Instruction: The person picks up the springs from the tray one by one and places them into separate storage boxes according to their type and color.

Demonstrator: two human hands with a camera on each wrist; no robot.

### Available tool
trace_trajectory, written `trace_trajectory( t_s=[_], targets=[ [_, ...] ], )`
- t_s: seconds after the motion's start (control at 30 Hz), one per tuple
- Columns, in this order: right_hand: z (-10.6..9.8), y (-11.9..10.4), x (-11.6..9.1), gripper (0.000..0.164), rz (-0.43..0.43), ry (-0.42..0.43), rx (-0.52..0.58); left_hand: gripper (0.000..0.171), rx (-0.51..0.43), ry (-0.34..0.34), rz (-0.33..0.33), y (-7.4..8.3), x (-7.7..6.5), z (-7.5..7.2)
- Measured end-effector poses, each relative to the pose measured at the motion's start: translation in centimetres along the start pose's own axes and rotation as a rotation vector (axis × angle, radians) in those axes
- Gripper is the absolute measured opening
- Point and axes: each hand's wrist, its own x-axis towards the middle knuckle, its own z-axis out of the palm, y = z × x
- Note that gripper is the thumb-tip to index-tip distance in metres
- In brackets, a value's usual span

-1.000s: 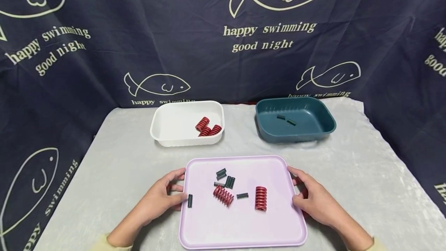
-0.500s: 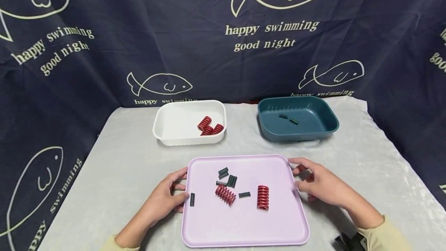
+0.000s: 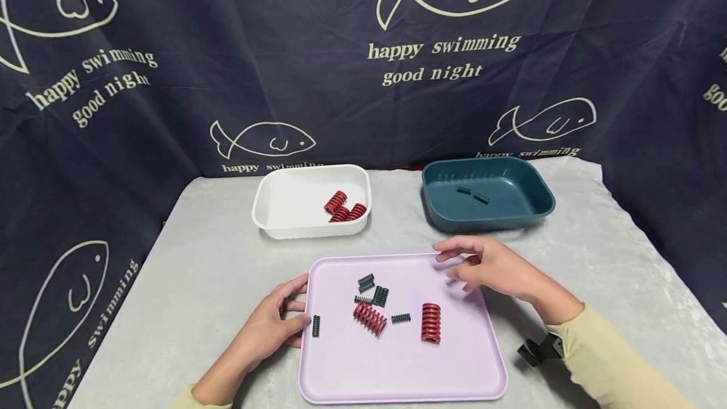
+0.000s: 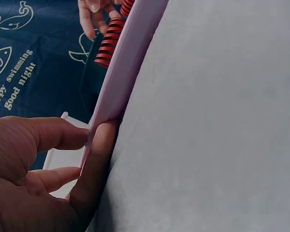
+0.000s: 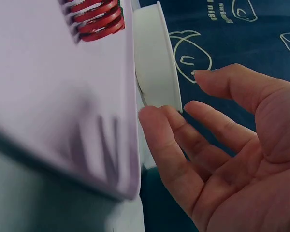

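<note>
My left hand (image 3: 271, 320) grips the left edge of the lilac tray (image 3: 397, 371), its thumb on the rim beside a small dark spring (image 3: 316, 326). In the left wrist view, the fingers (image 4: 97, 152) pinch that edge from both sides. Above the tray's far right corner hovers my right hand (image 3: 500, 270), fingers loosely spread and holding nothing. On the tray lie a thick red spring (image 3: 431, 322), a second red spring (image 3: 370, 319) at a slant, and several small dark green springs, one of them a lone spring (image 3: 401, 319) near the middle.
Behind the tray stands a white bin (image 3: 284, 207) with 3 red springs (image 3: 336, 202) in its right end. A teal bin (image 3: 488, 223) at the back right holds two dark springs (image 3: 481, 198). A dark printed curtain (image 3: 341, 93) hangs behind the table.
My right hand has let go of the tray's right edge and moved up and left over its far corner. My left hand keeps its grip. The springs stay where they were.
</note>
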Motion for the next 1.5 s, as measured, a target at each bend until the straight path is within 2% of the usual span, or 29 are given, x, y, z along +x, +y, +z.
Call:
trace_trajectory(
  t_s=[0.23, 0.53, 0.73, 0.97, 1.17, 1.5],
  targets=[
    [1.0, -0.9, 2.5, 0.05, 0.014, -0.022, 0.0, 0.075, 0.002, -0.007, 0.007, 0.0, -0.1, -0.1],
    [2.1, -2.8, 5.1, 0.05, -0.004, -0.047, -0.093, 0.075, -0.002, -0.005, 0.009, 0.0, -0.2, -0.1],
    [3.3, -3.5, 7.0, 0.053, 0.021, -0.108, -0.084, 0.075, -0.007, -0.006, 0.011, -0.1, -0.1, -0.2],
    [5.1, -3.4, 8.8, 0.05, 0.042, -0.173, -0.072, 0.074, -0.01, -0.002, 0.018, -0.3, -0.1, -0.2],
    [6.9, -2.5, 9.9, 0.046, 0.026, -0.21, -0.069, 0.074, -0.01, 0.0, 0.014, -0.3, -0.1, -0.2],
    [8.7, -2.0, 10.8, 0.036, 0.055, -0.183, -0.161, 0.074, -0.018, 0.012, 0.017, -0.3, -0.1, -0.1]
  ],
)
